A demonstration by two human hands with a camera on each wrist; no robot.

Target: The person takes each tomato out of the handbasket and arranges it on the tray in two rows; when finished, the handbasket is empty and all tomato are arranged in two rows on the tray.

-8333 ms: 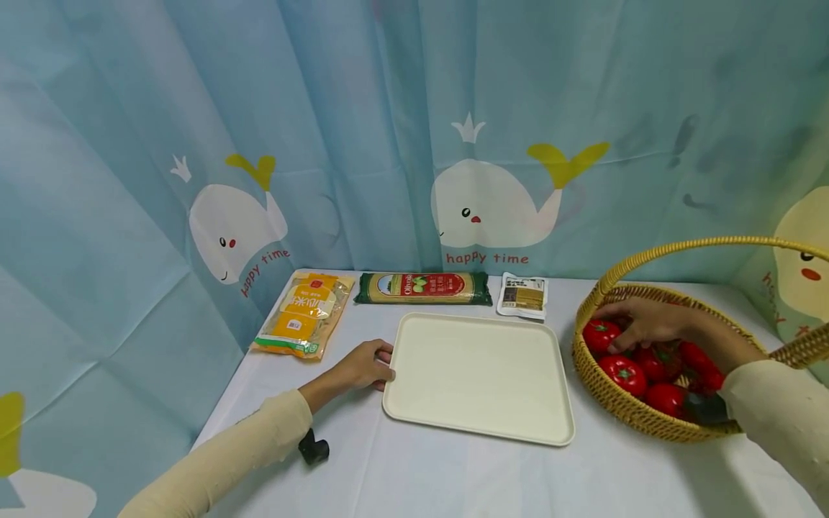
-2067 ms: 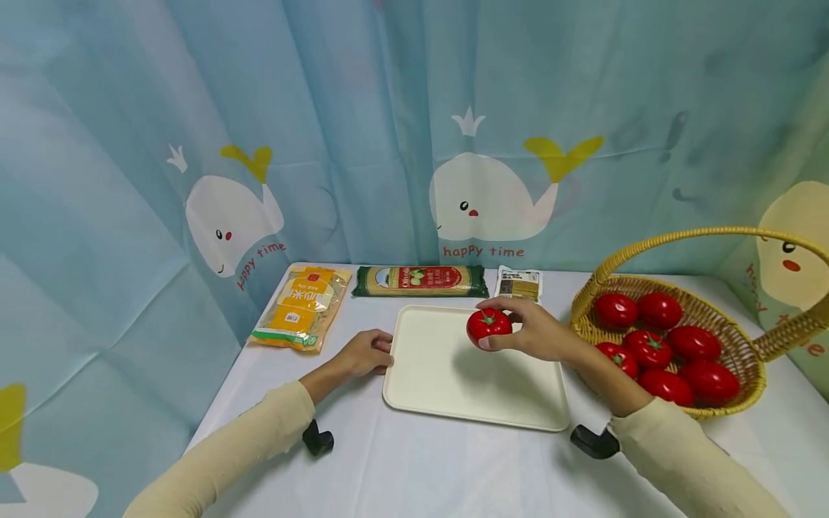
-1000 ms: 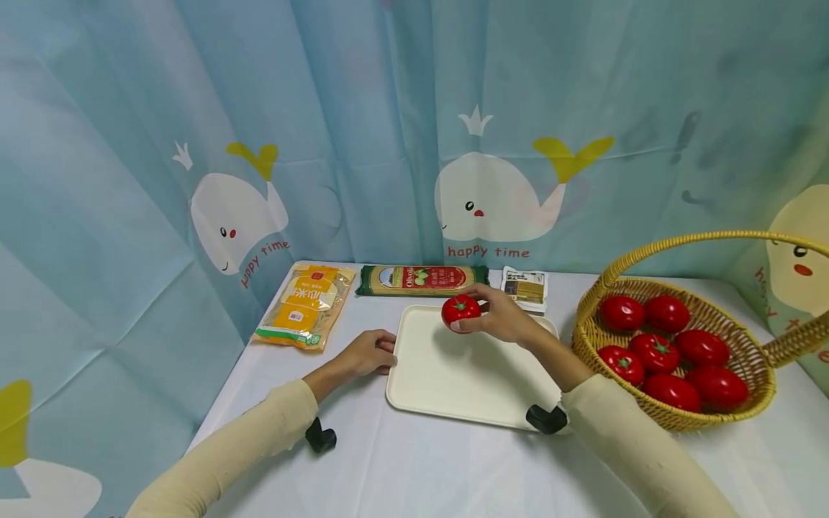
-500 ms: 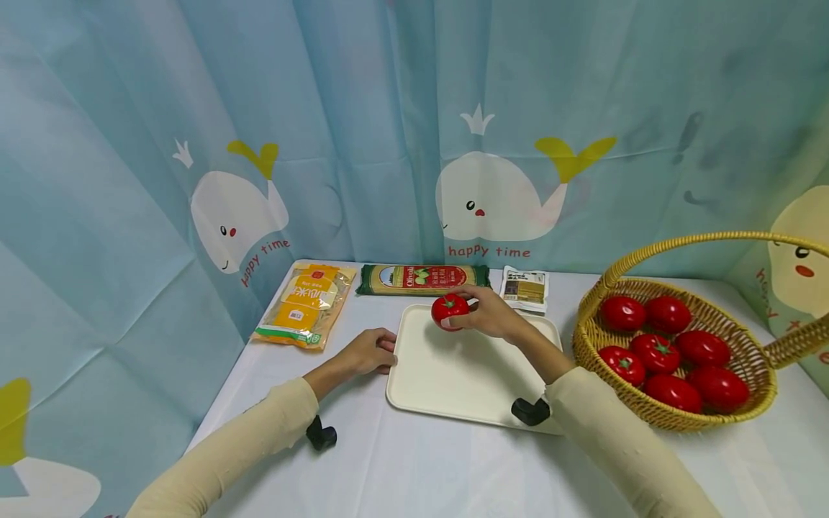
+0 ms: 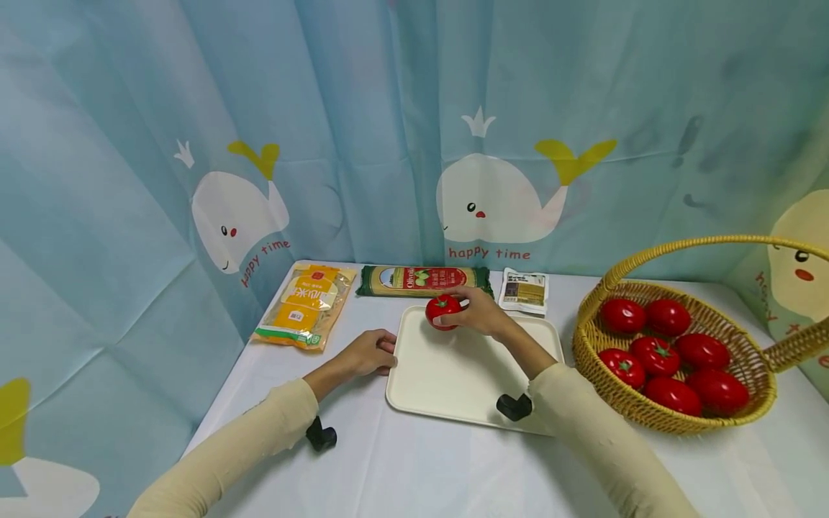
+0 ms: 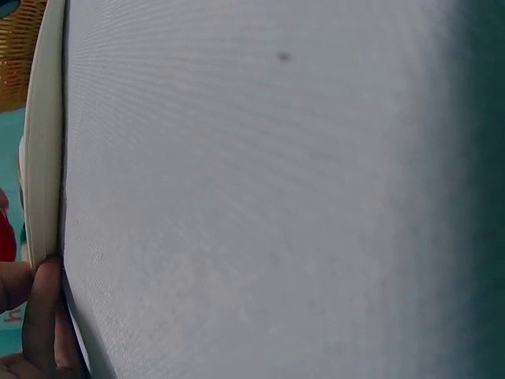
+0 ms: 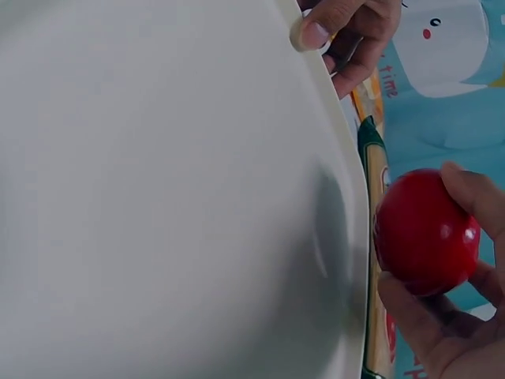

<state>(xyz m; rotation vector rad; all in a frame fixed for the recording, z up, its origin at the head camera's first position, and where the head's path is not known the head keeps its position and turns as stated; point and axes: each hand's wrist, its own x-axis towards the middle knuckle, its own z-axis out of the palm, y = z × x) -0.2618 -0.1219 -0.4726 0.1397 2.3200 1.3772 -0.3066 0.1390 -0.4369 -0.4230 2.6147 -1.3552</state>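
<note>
My right hand (image 5: pixel 478 311) holds a round red tomato (image 5: pixel 442 311) with a green stem above the far left part of the cream tray (image 5: pixel 466 388). In the right wrist view the thumb and fingers wrap the tomato (image 7: pixel 426 233), and its shadow falls on the tray. At the tray's left edge, my left hand (image 5: pixel 368 352) pinches the rim. The right wrist view shows that thumb (image 7: pixel 316 33) on top of the rim and fingers below. Part of the tray is hidden behind my right forearm.
A wicker basket (image 5: pixel 599 388) with several red tomatoes and a tall handle stands on the right. Behind the tray lie a long spaghetti pack (image 5: pixel 414 282) and a small white sachet (image 5: pixel 524 291). A yellow grain bag (image 5: pixel 304 306) lies at the back left.
My right hand has taken a tomato from the basket and carried it left over the tray, slowing lately towards the far left corner. My left hand has stayed at the tray's edge.
</note>
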